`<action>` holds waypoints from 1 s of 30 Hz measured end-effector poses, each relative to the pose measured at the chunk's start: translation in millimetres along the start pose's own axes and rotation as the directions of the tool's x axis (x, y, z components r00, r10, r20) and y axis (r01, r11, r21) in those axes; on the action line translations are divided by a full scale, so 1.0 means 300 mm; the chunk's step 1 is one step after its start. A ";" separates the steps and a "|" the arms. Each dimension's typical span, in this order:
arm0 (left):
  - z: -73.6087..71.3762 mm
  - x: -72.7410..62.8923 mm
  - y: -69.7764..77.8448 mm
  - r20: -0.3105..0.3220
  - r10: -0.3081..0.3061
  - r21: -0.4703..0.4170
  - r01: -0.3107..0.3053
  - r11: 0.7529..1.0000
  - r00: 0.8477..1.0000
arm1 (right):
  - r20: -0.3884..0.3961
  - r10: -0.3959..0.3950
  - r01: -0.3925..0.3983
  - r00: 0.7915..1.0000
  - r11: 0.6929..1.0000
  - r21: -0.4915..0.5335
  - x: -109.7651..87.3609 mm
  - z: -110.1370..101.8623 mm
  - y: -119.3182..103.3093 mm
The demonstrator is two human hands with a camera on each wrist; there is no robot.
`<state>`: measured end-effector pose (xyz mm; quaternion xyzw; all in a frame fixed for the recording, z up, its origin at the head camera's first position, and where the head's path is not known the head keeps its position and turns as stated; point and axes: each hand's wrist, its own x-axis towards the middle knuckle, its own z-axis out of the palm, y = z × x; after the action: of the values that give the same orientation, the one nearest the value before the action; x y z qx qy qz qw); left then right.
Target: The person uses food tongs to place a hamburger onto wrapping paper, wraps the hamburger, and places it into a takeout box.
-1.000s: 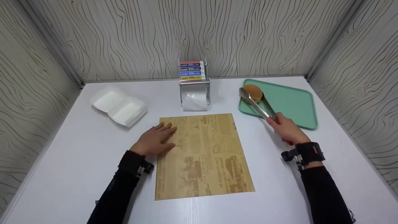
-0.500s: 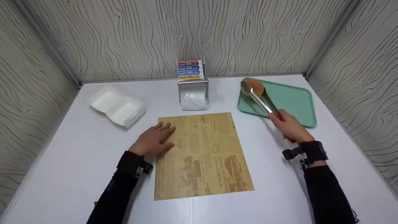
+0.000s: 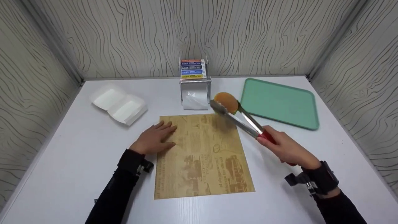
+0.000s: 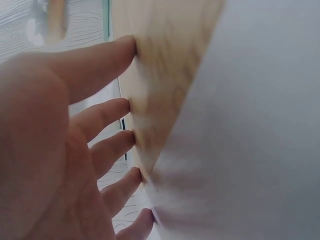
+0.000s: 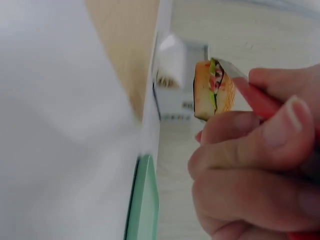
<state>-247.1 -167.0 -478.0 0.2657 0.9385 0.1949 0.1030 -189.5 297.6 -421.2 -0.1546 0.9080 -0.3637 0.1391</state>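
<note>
My right hand [image 3: 287, 146] grips the red handles of metal tongs [image 3: 244, 124]. Between the tongs' tips is a burger [image 3: 226, 102], held up above the far right corner of a brown printed paper sheet [image 3: 202, 161]. The right wrist view shows the burger [image 5: 205, 95] from the side, with green and red filling between its bun halves. Spread fingers of my left hand [image 3: 154, 138] rest on the sheet's left edge; in the left wrist view the fingertips [image 4: 127, 47] touch the paper.
A green tray [image 3: 279, 104] lies at the back right. White open takeout box [image 3: 119, 104] sits at the back left. At the back middle stands a metal dispenser [image 3: 195, 90] with colored label boxes and a white roll. Patterned panels [image 3: 192, 34] enclose the table.
The burger has been lifted off the green tray in the tongs and carried left and nearer, over the paper's far edge. The right arm moved with it. My left hand has stayed in place.
</note>
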 end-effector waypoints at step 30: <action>-0.006 0.006 0.002 0.024 -0.001 0.034 0.000 0.999 1.000 | 0.278 -0.215 0.243 0.936 0.967 -0.070 0.012 0.091 0.013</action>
<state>-248.9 -166.2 -476.2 0.2696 0.9404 0.1758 0.1099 -183.7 282.0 -443.4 -0.3144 0.8740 -0.3058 0.2092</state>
